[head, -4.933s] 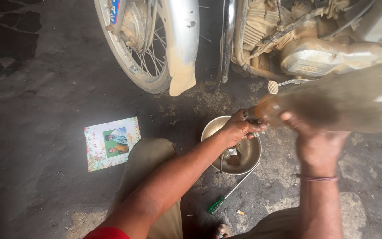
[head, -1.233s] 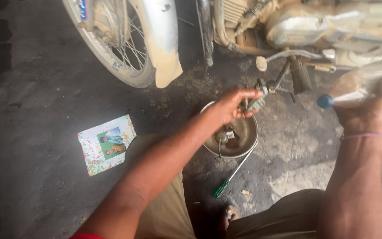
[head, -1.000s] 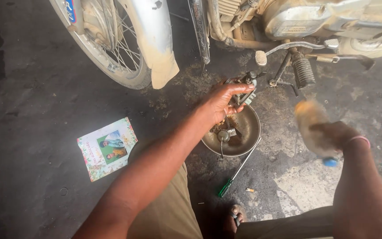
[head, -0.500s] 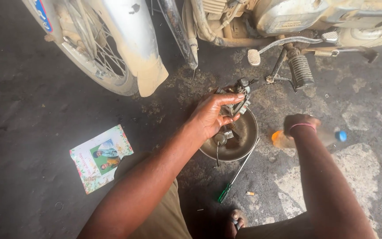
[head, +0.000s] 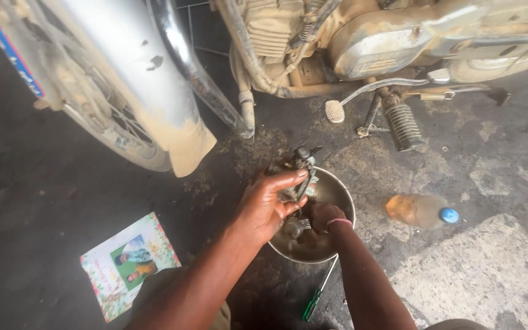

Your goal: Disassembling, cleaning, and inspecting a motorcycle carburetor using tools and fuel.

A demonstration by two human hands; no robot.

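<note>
Right hand (head: 324,215) now dipped into metal bowl (head: 343,189), grip hidden, left hand (head: 270,205) still gripping carburetor (head: 300,165)

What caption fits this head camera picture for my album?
Left hand holds a grimy metal part over a metal bowl, right hand inside it, beside a dusty motorcycle.

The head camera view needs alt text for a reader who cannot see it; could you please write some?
Seen from above, a person's left hand holds a grimy metal engine part over a metal bowl on a dirty floor, while the right hand reaches into the bowl. A muddy motorcycle stands behind; a plastic bottle, green screwdriver and booklet lie nearby.
</note>
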